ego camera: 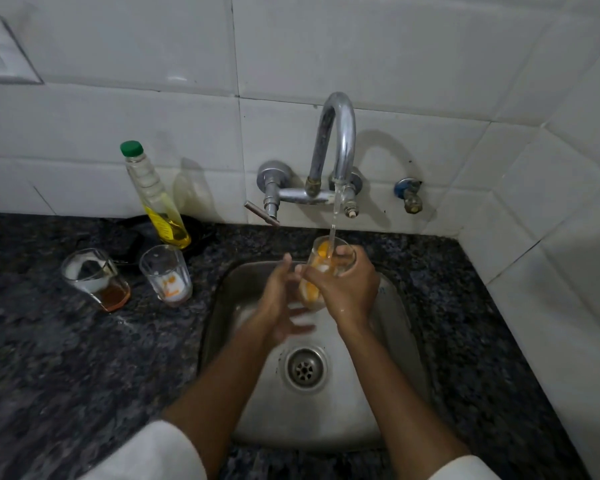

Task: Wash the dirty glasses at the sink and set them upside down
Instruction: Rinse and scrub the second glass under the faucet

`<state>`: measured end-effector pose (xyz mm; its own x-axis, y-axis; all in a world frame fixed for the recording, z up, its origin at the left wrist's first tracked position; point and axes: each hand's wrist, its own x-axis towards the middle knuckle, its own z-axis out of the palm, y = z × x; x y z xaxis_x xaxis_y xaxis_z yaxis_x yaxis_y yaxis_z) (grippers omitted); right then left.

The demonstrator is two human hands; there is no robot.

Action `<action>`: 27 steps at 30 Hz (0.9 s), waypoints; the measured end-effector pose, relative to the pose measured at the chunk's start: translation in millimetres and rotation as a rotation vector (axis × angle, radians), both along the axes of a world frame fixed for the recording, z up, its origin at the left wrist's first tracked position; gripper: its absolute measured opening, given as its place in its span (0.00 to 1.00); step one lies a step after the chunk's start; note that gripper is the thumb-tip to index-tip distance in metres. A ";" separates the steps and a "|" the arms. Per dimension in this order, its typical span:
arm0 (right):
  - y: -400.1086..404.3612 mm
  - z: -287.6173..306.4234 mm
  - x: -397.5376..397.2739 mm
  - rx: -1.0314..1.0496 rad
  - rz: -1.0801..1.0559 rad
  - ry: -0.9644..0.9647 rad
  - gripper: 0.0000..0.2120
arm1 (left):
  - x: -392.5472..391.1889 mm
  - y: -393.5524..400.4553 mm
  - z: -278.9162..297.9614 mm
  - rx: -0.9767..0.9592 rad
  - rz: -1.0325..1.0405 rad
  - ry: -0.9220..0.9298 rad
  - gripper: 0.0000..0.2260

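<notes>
three glasses are seen and none is yet set upside down. one glass [328, 271], smeared orange inside, is gripped by the right hand [347, 289] over the sink [388, 375] and filled from the tap [336, 147]; the left hand [283, 303] is held beside it, fingers apart, blurred. on the counter [49, 358] two are left unwashed: a glass with amber liquid [96, 278] and a glass with white and orange residue [167, 273], beside a bottle of yellow liquid [156, 195].

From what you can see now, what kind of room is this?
Most likely a home kitchen. A steel sink is set into a dark stone counter against white wall tiles, the tap is running, and the right hand holds a glass under the water.
</notes>
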<state>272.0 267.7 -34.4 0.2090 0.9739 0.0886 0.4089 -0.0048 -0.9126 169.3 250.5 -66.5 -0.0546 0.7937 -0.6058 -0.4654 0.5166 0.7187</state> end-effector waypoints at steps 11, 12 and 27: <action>-12.0 8.3 39.3 0.323 0.633 -0.847 0.18 | -2.0 20.3 -23.0 0.105 0.074 -0.461 0.22; -6.3 7.3 39.1 0.201 0.765 -0.876 0.15 | -4.2 21.0 -22.8 0.106 0.037 -0.429 0.23; 11.3 1.4 0.3 -0.117 0.584 -0.458 0.11 | 8.6 31.1 -38.9 0.261 0.132 -0.516 0.19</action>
<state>272.3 278.9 -33.0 -0.3772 0.9236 -0.0680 0.7132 0.2428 -0.6576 177.9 281.6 -105.4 0.0871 0.9265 -0.3662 -0.8369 0.2674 0.4776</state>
